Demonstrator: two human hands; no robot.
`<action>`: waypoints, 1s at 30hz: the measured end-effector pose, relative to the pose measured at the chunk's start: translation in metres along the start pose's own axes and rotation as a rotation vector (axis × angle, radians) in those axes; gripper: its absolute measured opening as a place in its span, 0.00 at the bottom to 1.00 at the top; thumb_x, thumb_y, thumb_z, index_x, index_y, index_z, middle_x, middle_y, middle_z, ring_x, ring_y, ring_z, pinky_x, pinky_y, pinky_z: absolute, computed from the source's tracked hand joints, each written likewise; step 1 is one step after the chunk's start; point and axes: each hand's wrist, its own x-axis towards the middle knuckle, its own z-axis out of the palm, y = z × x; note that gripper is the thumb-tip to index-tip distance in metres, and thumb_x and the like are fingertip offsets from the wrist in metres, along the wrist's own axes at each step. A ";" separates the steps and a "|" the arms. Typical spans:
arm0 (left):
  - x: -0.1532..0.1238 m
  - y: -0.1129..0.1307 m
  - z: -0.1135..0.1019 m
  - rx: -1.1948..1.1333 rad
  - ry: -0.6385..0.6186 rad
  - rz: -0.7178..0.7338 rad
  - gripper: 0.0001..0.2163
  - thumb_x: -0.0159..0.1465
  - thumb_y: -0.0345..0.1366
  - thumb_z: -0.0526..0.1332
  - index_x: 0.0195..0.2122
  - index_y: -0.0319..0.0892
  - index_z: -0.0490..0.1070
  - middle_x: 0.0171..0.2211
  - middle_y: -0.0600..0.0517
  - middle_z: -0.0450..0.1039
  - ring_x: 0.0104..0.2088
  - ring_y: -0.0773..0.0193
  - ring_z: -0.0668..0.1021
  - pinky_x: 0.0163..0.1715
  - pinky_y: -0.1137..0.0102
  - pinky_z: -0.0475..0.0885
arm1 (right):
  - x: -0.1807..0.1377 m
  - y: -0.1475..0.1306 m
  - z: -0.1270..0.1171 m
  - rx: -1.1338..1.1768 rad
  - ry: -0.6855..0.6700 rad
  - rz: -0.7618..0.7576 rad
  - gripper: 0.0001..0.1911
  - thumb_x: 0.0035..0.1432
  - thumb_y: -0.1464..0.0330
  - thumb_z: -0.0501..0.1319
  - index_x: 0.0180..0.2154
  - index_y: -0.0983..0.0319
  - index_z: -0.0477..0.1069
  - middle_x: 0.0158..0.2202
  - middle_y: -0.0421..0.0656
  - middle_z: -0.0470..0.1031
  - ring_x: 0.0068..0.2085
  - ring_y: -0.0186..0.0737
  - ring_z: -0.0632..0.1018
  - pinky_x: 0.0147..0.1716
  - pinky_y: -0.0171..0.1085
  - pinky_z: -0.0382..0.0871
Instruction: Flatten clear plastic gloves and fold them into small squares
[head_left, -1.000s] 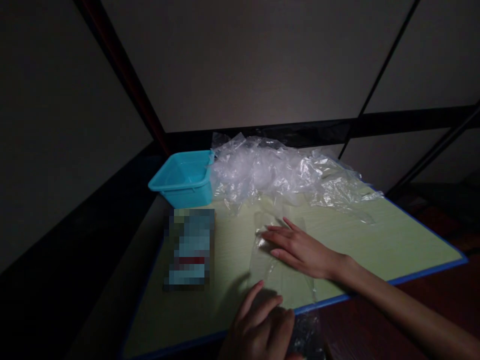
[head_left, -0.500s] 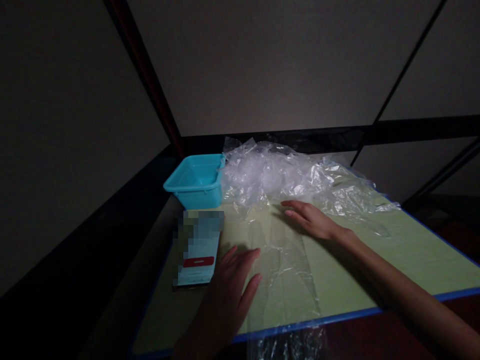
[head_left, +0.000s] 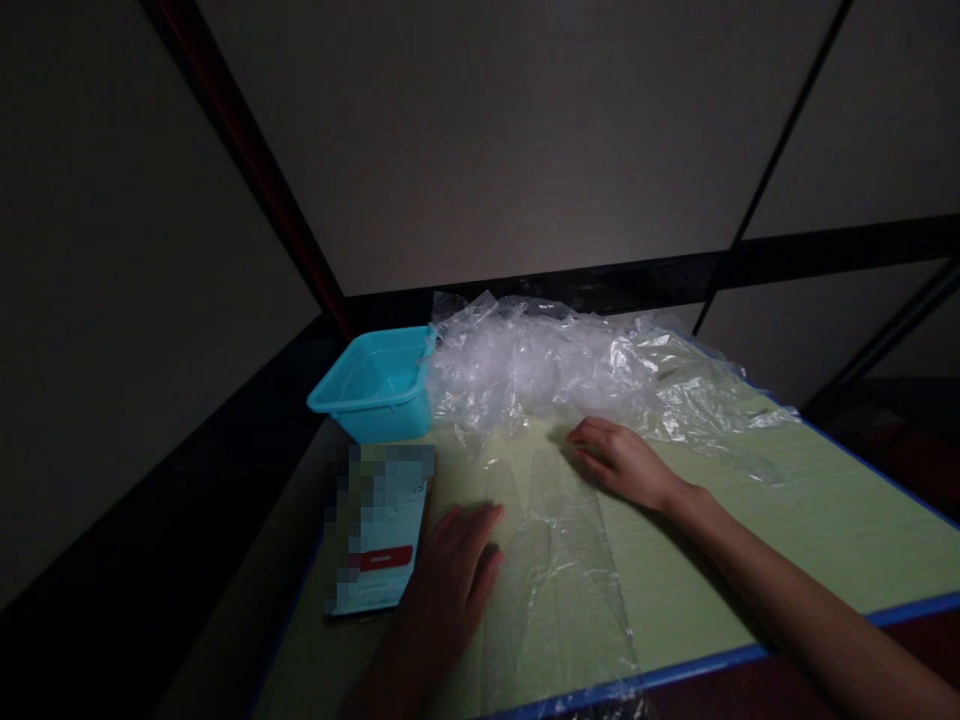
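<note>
A clear plastic bag (head_left: 559, 580) lies flat on the pale green mat (head_left: 787, 530), running from the mat's near edge toward the back. My left hand (head_left: 450, 570) rests flat on the bag's left edge, fingers stretched out, right beside a phone (head_left: 379, 535) with a lit screen. My right hand (head_left: 622, 460) lies on the bag's far right corner with its fingers curled down onto the film. A heap of crumpled clear plastic bags (head_left: 570, 365) sits just behind my right hand.
A turquoise plastic tub (head_left: 375, 385) stands at the mat's back left corner, touching the plastic heap. The mat has a blue border (head_left: 915, 605) along its near right edge. Dark frame bars and a plain wall rise behind the table.
My left hand came up from the near edge onto the bag beside the phone. My right hand slid away to the bag's far corner and curled its fingers.
</note>
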 end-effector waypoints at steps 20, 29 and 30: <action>-0.001 0.012 -0.005 0.113 0.040 0.170 0.15 0.64 0.30 0.51 0.53 0.42 0.58 0.51 0.45 0.68 0.52 0.56 0.70 0.53 0.50 0.61 | -0.010 -0.013 -0.012 -0.072 -0.273 -0.026 0.36 0.45 0.67 0.60 0.57 0.67 0.55 0.40 0.49 0.72 0.39 0.46 0.73 0.38 0.42 0.65; 0.054 0.058 -0.014 -0.011 -0.330 0.341 0.15 0.64 0.25 0.49 0.50 0.42 0.62 0.49 0.51 0.70 0.53 0.65 0.68 0.59 0.58 0.52 | -0.010 -0.013 -0.015 -0.031 -0.298 -0.098 0.32 0.47 0.72 0.55 0.56 0.69 0.55 0.42 0.52 0.71 0.39 0.44 0.73 0.36 0.39 0.66; 0.060 0.057 -0.011 -0.004 -0.348 0.368 0.15 0.64 0.25 0.49 0.50 0.42 0.62 0.50 0.51 0.70 0.53 0.65 0.68 0.58 0.59 0.53 | -0.010 -0.013 -0.016 -0.027 -0.297 -0.103 0.32 0.47 0.73 0.55 0.56 0.68 0.56 0.43 0.52 0.71 0.39 0.44 0.73 0.37 0.39 0.66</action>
